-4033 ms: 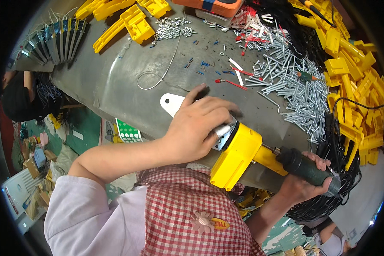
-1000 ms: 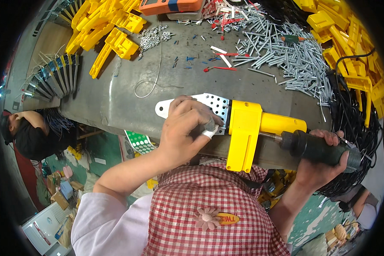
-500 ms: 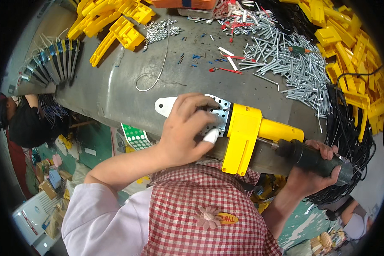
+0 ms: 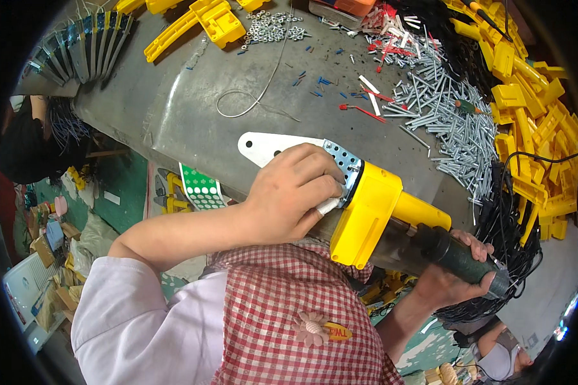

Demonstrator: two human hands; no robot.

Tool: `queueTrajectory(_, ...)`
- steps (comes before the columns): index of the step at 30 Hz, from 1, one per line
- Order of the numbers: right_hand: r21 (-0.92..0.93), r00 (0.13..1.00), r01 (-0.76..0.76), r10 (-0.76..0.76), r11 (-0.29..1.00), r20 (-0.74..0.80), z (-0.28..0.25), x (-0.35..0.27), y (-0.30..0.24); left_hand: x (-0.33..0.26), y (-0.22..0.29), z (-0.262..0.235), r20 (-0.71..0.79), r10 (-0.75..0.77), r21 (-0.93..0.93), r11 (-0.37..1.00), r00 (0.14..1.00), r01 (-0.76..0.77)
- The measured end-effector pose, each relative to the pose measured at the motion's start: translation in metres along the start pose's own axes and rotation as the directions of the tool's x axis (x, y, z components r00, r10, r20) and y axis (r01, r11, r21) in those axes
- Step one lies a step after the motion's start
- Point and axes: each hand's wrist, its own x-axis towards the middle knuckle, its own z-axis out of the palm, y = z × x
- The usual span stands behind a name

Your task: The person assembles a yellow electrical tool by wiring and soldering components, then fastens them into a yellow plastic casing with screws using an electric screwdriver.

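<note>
My left hand [image 4: 295, 189] is closed round a long flat metal blade with a white rounded end [image 4: 253, 144] and a perforated plate [image 4: 345, 160]. Something white, perhaps a wrap, shows at its thumb. Joined to the plate is a yellow plastic housing [image 4: 366, 215] with a tube-shaped handle [image 4: 420, 212]. My right hand [image 4: 456, 279] grips a black cylindrical power screwdriver [image 4: 453, 256]. The driver's front end points at the housing's right side, below the yellow handle. Whether its bit sits on a screw there is hidden from view.
Long silver screws [image 4: 453, 135] lie heaped at the right, near a pile of yellow plastic parts [image 4: 539, 141] and black cables [image 4: 514, 237]. Nuts [image 4: 270, 27] and a thin looped wire [image 4: 237, 114] lie at the back. Metal blades [image 4: 87, 48] stand at the far left.
The view has shifted. The yellow housing and screwdriver now slant down more to the right. My left fingers have drawn in closer round the plate; both hands keep their holds.
</note>
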Motion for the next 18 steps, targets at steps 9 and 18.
queueTrajectory(9, -0.015, 1.000, 0.003, -0.003, 1.000, 0.018, 0.002, 0.002, 0.001, 0.001, -0.001, 0.004, -0.041, 0.064, 0.021, 0.998, 0.997, -0.063)
queueTrajectory(18, -0.112, 0.988, -0.113, 0.100, 0.987, -0.119, 0.005, 0.020, -0.028, -0.004, 0.010, -0.004, 0.073, -0.114, 0.063, 0.992, 0.991, 0.109)
